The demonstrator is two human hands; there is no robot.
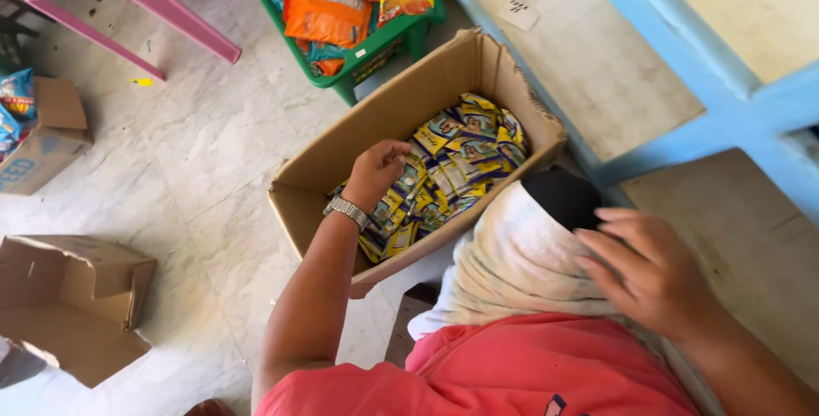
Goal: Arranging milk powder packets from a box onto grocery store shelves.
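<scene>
Left hand (375, 173) reaches into the open cardboard box (341, 147), fingers curled down among the yellow sachets (456, 156); cannot tell whether the grip actually pinches one, fingertips are hidden by the knuckles. Metal watch (345, 209) on that wrist. Right hand (653, 275) lies flat and spread on the cream cloth (512, 258) over the knee, holding nothing.

The box sits tilted, one end up near the blue frame (725, 113), the other hanging toward the floor, apparently propped against the leg. Risks, as a judgement: a pull on tangled sachets could drag the box further over and spill the stack toward the low near wall; sachets look linked in strips, so lifting one may bring several. The torn flap edge (537, 109) could snag a strip or the wrist.

Room: tiled floor (188, 160) to the left is open, good for swinging out. Green crate (375, 49) of orange packets (328, 11) sits just beyond the box's far corner, tight there. Flattened carton (72, 301) lower left, well apart. Pink chair leg (162, 19) far off.
</scene>
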